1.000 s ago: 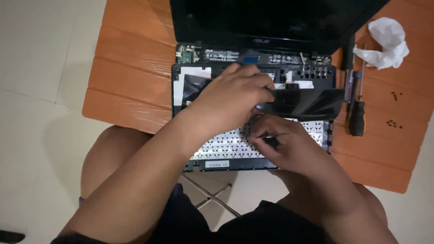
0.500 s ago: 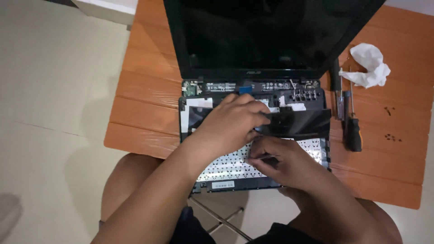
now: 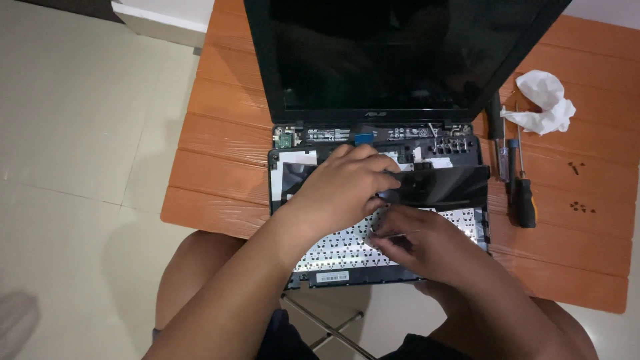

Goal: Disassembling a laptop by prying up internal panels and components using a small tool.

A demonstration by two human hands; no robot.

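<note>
An opened black laptop [image 3: 400, 60] sits on an orange wooden table [image 3: 220, 180], its top cover off and circuit parts showing near the hinge. A keyboard panel [image 3: 347, 257] lies upside down over the base, silver backing up. My left hand [image 3: 343, 190] rests on the laptop's middle, fingers curled over a black glossy strip [image 3: 440, 187]. My right hand [image 3: 417, 243] lies on the keyboard's back, fingertips pinching at a thin flat cable; the cable itself is hard to make out.
Two screwdrivers [image 3: 522, 193] lie right of the laptop, next to a crumpled white tissue [image 3: 547, 100]. Small dark screws [image 3: 582, 208] are scattered on the table's right side. Pale tiled floor [image 3: 80, 167] lies to the left; my knees are under the table's near edge.
The camera view has shifted so the table sits lower and farther right. Both hands stay on the laptop's middle with little movement.
</note>
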